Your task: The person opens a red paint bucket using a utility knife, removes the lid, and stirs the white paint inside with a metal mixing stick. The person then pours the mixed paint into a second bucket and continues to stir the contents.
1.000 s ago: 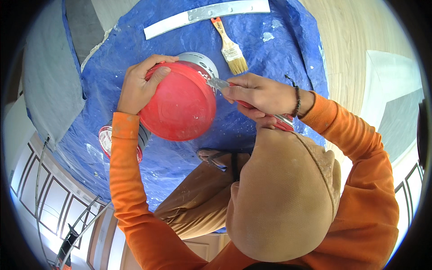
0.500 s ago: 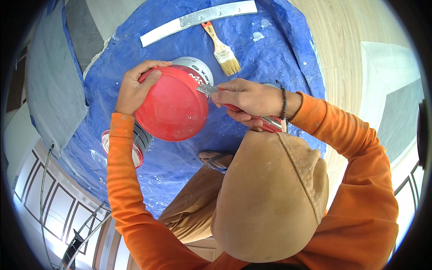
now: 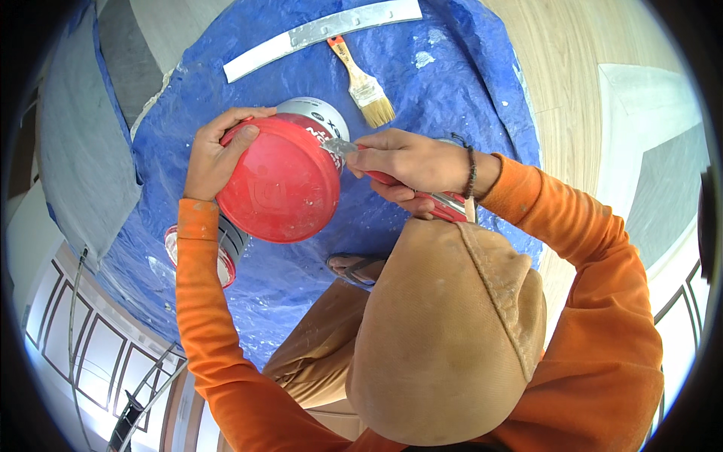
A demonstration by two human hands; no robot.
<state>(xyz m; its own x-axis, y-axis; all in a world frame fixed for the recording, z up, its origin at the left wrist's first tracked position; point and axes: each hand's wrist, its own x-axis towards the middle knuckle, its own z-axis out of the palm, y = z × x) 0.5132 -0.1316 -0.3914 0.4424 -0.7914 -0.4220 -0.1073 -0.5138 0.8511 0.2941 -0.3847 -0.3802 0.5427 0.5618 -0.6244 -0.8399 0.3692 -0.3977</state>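
A white and grey bucket [image 3: 329, 117] with a red lid [image 3: 279, 181] is tilted so that the lid faces me. My left hand [image 3: 215, 154] grips the far left rim of the lid, thumb on top and fingers around the edge. My right hand [image 3: 414, 166] is closed on a red-handled knife [image 3: 384, 178] with a short grey blade. The blade tip meets the lid's right edge, beside the printed band. Part of the handle shows silver below the fingers. The bucket's underside is hidden behind the lid.
A blue tarp [image 3: 256, 309] lies underneath. Beyond the bucket are a paintbrush [image 3: 369, 90] and a long white strip [image 3: 324, 32]. A smaller open tub [image 3: 226, 267] lies by my left forearm. My bent knee [image 3: 444, 331] fills the near middle. A ladder [image 3: 143, 403] stands lower left.
The whole view has slid slightly left. The lidded bucket has tipped a little nearer to me, with both hands keeping their holds and the blade still at the lid's edge.
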